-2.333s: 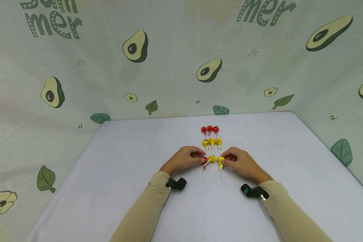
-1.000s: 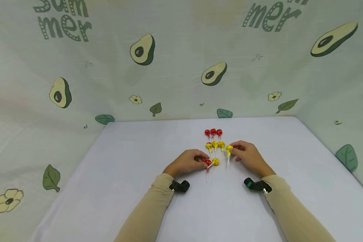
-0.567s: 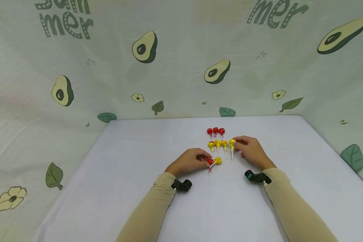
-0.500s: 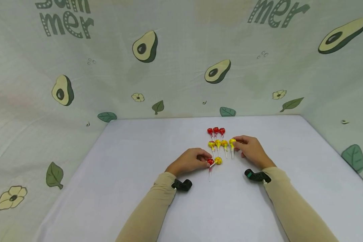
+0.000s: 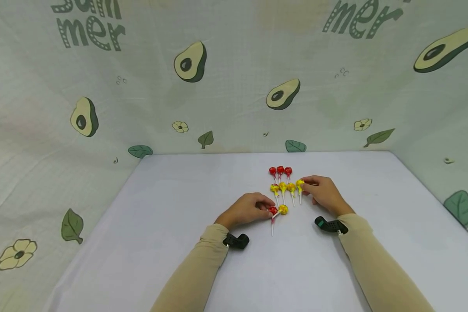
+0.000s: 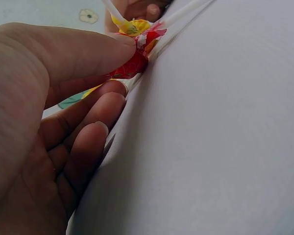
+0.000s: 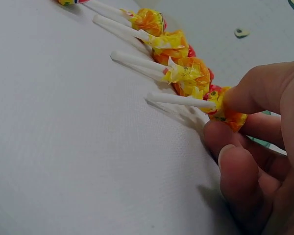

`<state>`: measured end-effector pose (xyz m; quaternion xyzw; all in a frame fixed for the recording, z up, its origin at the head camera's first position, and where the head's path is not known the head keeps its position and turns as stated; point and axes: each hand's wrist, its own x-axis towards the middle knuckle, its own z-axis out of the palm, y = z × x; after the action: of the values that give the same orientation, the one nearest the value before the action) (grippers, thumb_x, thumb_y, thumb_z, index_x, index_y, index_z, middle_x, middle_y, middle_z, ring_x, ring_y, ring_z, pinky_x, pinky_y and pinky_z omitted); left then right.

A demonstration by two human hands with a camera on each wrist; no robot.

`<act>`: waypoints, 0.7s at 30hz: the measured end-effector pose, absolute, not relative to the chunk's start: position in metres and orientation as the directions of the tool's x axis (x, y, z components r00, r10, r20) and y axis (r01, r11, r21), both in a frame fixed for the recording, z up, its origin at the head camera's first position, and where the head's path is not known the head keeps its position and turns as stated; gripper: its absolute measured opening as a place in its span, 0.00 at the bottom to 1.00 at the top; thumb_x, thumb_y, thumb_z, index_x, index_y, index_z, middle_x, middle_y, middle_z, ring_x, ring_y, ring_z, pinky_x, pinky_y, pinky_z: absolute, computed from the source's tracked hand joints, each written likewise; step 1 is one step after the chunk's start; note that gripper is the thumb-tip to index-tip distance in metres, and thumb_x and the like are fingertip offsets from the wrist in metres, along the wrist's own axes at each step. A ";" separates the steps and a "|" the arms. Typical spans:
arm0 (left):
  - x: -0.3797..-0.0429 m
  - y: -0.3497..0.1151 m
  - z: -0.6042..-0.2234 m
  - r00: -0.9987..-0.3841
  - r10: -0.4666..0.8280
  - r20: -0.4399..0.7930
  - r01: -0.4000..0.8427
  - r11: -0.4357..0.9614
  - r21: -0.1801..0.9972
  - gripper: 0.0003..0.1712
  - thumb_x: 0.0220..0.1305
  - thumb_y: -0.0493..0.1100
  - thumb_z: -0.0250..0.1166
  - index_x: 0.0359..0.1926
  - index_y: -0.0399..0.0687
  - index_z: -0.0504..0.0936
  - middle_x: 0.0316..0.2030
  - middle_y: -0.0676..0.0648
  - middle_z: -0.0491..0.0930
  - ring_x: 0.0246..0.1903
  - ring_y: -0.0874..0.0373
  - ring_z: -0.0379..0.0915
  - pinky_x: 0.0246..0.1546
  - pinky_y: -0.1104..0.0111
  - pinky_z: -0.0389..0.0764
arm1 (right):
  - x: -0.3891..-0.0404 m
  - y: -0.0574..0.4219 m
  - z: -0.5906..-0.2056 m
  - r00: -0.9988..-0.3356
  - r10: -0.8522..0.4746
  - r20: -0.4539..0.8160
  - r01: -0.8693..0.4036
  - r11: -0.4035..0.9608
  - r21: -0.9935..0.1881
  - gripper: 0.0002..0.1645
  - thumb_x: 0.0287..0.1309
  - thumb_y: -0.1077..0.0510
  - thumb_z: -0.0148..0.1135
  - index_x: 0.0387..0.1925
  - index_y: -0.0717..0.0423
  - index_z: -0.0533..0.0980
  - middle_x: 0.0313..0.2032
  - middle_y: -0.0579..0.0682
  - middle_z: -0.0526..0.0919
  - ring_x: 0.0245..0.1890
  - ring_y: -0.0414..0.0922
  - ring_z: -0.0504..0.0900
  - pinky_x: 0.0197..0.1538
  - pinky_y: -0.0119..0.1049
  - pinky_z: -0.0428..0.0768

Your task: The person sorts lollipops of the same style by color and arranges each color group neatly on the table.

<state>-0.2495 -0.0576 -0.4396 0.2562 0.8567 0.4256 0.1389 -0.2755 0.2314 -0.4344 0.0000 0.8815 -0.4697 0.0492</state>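
Observation:
My right hand (image 5: 323, 193) pinches a yellow lollipop (image 7: 230, 115) by its wrapped head, at the right end of a row of yellow lollipops (image 5: 282, 186). Its white stick points toward me. My left hand (image 5: 247, 210) holds a red lollipop (image 6: 132, 66) between thumb and fingers, low over the table. Beside that one lies another yellow lollipop (image 5: 283, 209), its stick crossing over the red one. Behind the yellow row are three red lollipops (image 5: 280, 170), side by side.
A white-covered table (image 5: 171, 195) lies under everything. Behind and at the sides hangs a pale cloth (image 5: 226, 86) printed with avocados, leaves and flowers. Each wrist wears a black camera mount (image 5: 235, 241).
My right hand has carried the yellow lollipop from the front group back and to the right, up to the end of the yellow row. My left hand has kept its hold on the red lollipop.

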 end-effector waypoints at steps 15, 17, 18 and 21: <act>-0.246 -0.056 -0.440 -0.823 0.567 0.016 0.364 0.506 0.782 0.12 0.62 0.47 0.73 0.47 0.59 0.86 0.34 0.60 0.79 0.36 0.65 0.73 0.39 0.71 0.75 | -0.274 0.226 -0.438 -0.996 -0.026 -0.087 0.053 0.611 -0.790 0.27 0.70 0.46 0.59 0.64 0.55 0.74 0.40 0.56 0.82 0.20 0.46 0.73 0.23 0.35 0.72; -0.246 -0.056 -0.440 -0.824 0.567 0.016 0.365 0.508 0.780 0.12 0.62 0.47 0.73 0.47 0.60 0.86 0.34 0.60 0.79 0.36 0.66 0.73 0.39 0.71 0.75 | -0.274 0.226 -0.438 -0.997 -0.026 -0.079 0.046 0.618 -0.785 0.27 0.70 0.45 0.59 0.64 0.54 0.74 0.40 0.56 0.82 0.20 0.47 0.73 0.23 0.35 0.73; -0.246 -0.056 -0.440 -0.825 0.565 0.015 0.364 0.510 0.780 0.11 0.62 0.47 0.73 0.46 0.60 0.86 0.34 0.60 0.79 0.36 0.66 0.73 0.39 0.71 0.75 | -0.274 0.226 -0.438 -0.997 -0.026 -0.073 0.041 0.621 -0.783 0.27 0.70 0.45 0.59 0.64 0.54 0.74 0.40 0.56 0.82 0.20 0.47 0.73 0.23 0.35 0.73; -0.246 -0.057 -0.439 -0.826 0.564 0.013 0.361 0.510 0.781 0.11 0.62 0.47 0.73 0.45 0.60 0.86 0.34 0.60 0.79 0.36 0.65 0.73 0.39 0.71 0.75 | -0.273 0.225 -0.438 -0.998 -0.033 -0.048 0.017 0.629 -0.777 0.27 0.70 0.47 0.59 0.64 0.54 0.74 0.39 0.56 0.82 0.20 0.47 0.73 0.23 0.35 0.73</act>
<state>-0.2461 -0.0568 -0.4388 0.2689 0.8602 0.4157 0.1222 -0.2729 0.2254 -0.4379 -0.0045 0.9021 -0.4305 0.0290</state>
